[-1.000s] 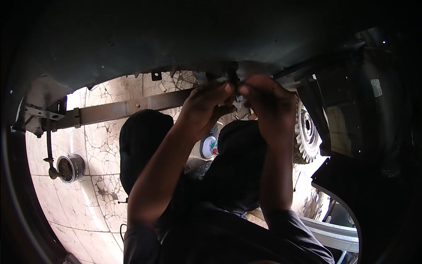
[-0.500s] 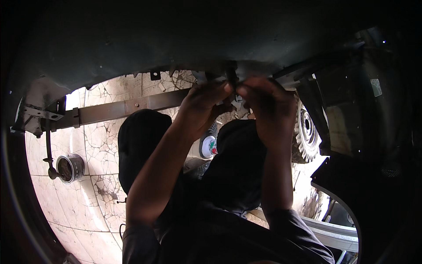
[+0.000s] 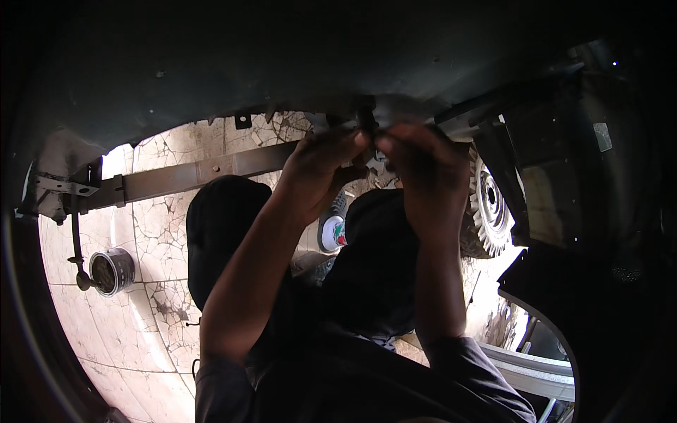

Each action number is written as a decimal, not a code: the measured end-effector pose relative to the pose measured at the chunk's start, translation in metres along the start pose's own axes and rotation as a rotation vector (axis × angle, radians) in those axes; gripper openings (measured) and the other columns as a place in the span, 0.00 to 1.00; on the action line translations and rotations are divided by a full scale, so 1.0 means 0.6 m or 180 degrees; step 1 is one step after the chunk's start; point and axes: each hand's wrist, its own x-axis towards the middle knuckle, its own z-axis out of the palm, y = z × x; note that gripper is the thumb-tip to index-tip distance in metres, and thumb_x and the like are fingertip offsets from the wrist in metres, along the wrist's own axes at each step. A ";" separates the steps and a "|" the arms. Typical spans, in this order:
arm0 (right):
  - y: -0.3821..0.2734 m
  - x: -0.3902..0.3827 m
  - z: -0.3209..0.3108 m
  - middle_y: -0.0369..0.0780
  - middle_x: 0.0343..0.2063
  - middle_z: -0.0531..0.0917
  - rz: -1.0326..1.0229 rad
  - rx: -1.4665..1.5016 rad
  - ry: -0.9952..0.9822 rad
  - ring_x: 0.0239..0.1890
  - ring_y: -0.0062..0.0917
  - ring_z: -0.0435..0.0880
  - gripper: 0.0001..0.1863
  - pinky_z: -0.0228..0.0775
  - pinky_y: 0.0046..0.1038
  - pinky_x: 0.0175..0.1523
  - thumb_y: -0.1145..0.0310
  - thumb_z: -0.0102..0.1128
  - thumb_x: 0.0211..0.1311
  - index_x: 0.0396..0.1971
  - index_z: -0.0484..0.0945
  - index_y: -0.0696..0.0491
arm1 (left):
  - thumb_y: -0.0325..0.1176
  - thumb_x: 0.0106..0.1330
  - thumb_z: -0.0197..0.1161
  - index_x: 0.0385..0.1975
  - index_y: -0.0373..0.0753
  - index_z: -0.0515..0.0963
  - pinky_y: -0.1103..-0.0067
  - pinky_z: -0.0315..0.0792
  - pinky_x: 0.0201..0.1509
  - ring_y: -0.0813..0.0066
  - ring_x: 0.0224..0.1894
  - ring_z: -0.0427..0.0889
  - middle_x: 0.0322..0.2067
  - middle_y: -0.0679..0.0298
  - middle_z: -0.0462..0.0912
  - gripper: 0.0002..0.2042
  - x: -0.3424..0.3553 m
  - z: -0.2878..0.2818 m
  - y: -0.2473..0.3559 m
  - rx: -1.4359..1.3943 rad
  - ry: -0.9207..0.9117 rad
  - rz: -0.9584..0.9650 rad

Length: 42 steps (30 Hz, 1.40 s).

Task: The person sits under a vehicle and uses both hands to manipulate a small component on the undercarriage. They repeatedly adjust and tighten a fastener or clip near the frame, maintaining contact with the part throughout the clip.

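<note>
Both my arms reach up to a dark, stubby rod-like part (image 3: 365, 113) that hangs below a large dark curved panel (image 3: 254, 74). My left hand (image 3: 321, 158) is closed, its thumb and fingers pinching the lower end of that part. Close beside it, my right hand (image 3: 431, 166) is also closed, with thumb and fingertips drawn together at the same spot. Whatever is between the right fingertips is too dark and small to make out.
A rusty metal bar (image 3: 211, 169) runs across on the left, ending at a bracket (image 3: 67, 185). Below it, an open tin (image 3: 111, 271) stands on cracked floor tiles (image 3: 159, 247). A toothed wheel (image 3: 490, 201) is at right. A white container (image 3: 333, 234) shows between my legs.
My hands stay at the hanging part with only slight finger movement. The whole view has shifted a little.
</note>
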 end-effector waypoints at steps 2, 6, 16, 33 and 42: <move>0.007 -0.002 -0.005 0.34 0.29 0.85 -0.0056 0.0155 0.0020 0.29 0.13 0.79 0.07 0.70 0.16 0.35 0.77 0.68 0.56 0.36 0.84 0.59 | 0.41 0.68 0.63 0.45 0.35 0.76 0.75 0.76 0.48 0.73 0.41 0.81 0.39 0.62 0.81 0.16 0.007 -0.003 -0.005 0.0026 -0.0126 0.0038; 0.002 0.010 0.002 0.41 0.32 0.87 -0.0043 0.0045 -0.0086 0.33 0.19 0.86 0.09 0.76 0.20 0.39 0.78 0.70 0.54 0.37 0.85 0.58 | 0.42 0.69 0.61 0.48 0.36 0.75 0.75 0.73 0.48 0.74 0.43 0.80 0.39 0.63 0.81 0.17 0.002 -0.007 -0.006 -0.0038 0.0003 0.0055; 0.016 -0.016 0.000 0.40 0.31 0.87 0.0154 0.0477 0.0170 0.33 0.18 0.85 0.09 0.74 0.18 0.39 0.77 0.70 0.54 0.36 0.85 0.59 | 0.44 0.69 0.61 0.49 0.36 0.75 0.76 0.71 0.48 0.75 0.42 0.79 0.40 0.63 0.80 0.18 0.003 -0.005 -0.007 0.0149 0.0166 0.0041; 0.012 -0.003 -0.015 0.39 0.32 0.87 0.0344 0.0446 -0.0050 0.34 0.19 0.84 0.11 0.75 0.19 0.39 0.76 0.70 0.55 0.38 0.84 0.60 | 0.46 0.70 0.60 0.51 0.40 0.74 0.76 0.67 0.47 0.78 0.44 0.76 0.42 0.67 0.80 0.19 0.012 -0.016 -0.023 -0.0039 -0.0144 0.0039; 0.120 -0.004 -0.037 0.34 0.34 0.79 0.1252 0.2146 -0.0284 0.31 0.17 0.75 0.10 0.65 0.20 0.34 0.67 0.60 0.67 0.44 0.75 0.54 | 0.48 0.70 0.58 0.51 0.35 0.75 0.74 0.71 0.44 0.74 0.38 0.76 0.35 0.63 0.79 0.22 -0.009 0.022 0.006 0.0605 0.0330 0.0053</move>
